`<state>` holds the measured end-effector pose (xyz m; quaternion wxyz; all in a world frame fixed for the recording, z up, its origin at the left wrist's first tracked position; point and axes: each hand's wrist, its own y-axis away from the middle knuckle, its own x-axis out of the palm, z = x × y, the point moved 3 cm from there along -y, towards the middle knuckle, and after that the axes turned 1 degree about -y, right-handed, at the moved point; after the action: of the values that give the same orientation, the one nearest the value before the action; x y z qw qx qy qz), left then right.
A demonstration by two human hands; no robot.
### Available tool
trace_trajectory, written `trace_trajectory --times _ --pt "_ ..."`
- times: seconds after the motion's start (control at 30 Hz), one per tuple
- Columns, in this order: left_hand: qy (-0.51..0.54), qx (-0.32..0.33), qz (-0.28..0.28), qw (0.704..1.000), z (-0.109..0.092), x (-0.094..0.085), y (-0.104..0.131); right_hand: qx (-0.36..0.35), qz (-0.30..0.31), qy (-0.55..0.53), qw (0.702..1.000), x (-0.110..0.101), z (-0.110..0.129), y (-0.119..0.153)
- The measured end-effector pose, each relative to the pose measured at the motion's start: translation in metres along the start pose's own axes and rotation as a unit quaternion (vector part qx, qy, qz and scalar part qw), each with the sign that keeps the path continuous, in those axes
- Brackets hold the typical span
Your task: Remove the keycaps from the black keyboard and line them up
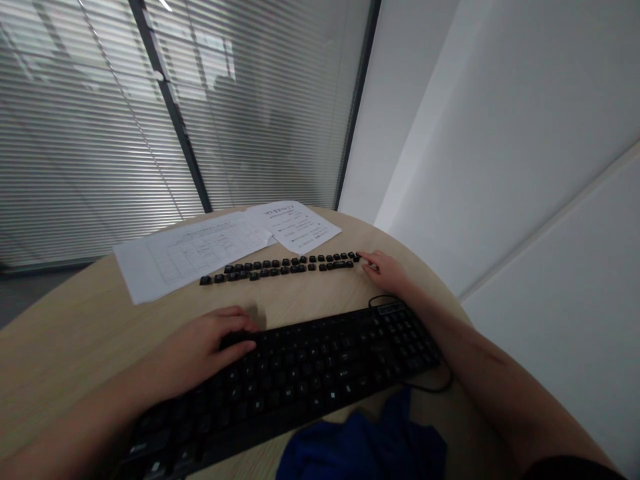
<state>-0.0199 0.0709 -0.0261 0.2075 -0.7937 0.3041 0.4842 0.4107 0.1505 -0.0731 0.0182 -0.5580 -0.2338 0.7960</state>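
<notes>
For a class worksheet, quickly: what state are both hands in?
Left hand: half-curled on the keyboard; grip unclear.
Right hand: at a loose keycap; grip unclear.

The keyboard [300, 373] lies on the table [75, 340]. Behind it sit two rows of loose keys [285, 270], with papers [190, 250] behind those. A cloth [360, 447] lies in front, and a wall [530, 133] stands to the right.

No text reads reliably; print on the paper sheets [295, 227] and keyboard [310, 373] seems too blurred.
</notes>
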Motion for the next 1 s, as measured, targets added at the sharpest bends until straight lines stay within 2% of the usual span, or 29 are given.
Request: trace_trajectory --times 0.27,0.53,0.77,1.0 --pt "0.015 0.0 0.001 1.0 -0.0026 -0.0012 -0.0006 -0.008 0.015 0.019 1.0 0.0017 -0.0019 0.0008" --pt "0.021 -0.003 0.002 1.0 0.0024 0.0018 0.0004 -0.029 -0.051 -0.011 0.998 0.0015 -0.0071 0.0" --pt "0.017 -0.008 0.001 1.0 0.0042 0.0033 0.0005 -0.033 -0.013 -0.001 0.999 0.004 -0.006 0.0005" --pt "0.015 -0.011 0.004 1.0 0.0055 0.0044 -0.0005 -0.009 -0.018 -0.002 1.0 0.0013 -0.0054 -0.0012"
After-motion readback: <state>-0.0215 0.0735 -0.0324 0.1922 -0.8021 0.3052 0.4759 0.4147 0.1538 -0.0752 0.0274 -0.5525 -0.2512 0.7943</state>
